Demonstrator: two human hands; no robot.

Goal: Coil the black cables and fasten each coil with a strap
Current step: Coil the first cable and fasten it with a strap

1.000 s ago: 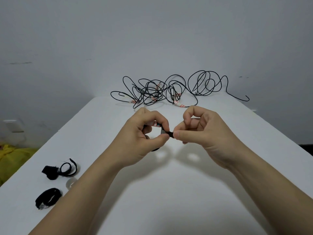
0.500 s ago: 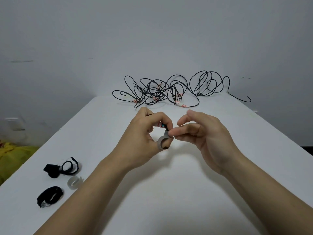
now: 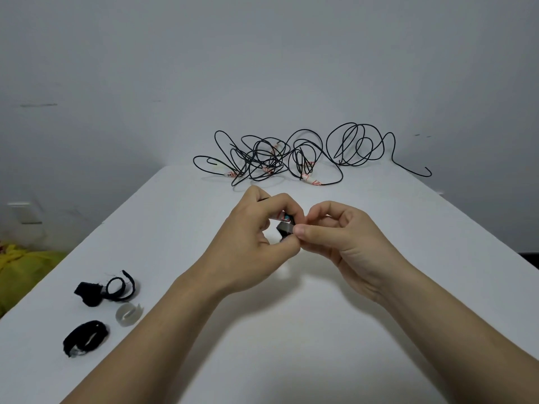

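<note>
A loose tangle of thin black cables (image 3: 264,163) sprawled along the far edge of the bench (image 3: 291,330). Its loops overlapped, small white-and-red tags sat on several strands, and one free end trailed off to the right. A small coil (image 3: 282,237), mostly hidden, was gripped in the left hand (image 3: 253,243) above mid-bench. A grey strap (image 3: 284,228) bent around it, pinched by the right hand (image 3: 344,249). Near the left edge lay three spare straps close together: a looped black strap (image 3: 119,288), a pale translucent strap (image 3: 128,314) curled in a ring, and a folded black strap (image 3: 84,338).
</note>
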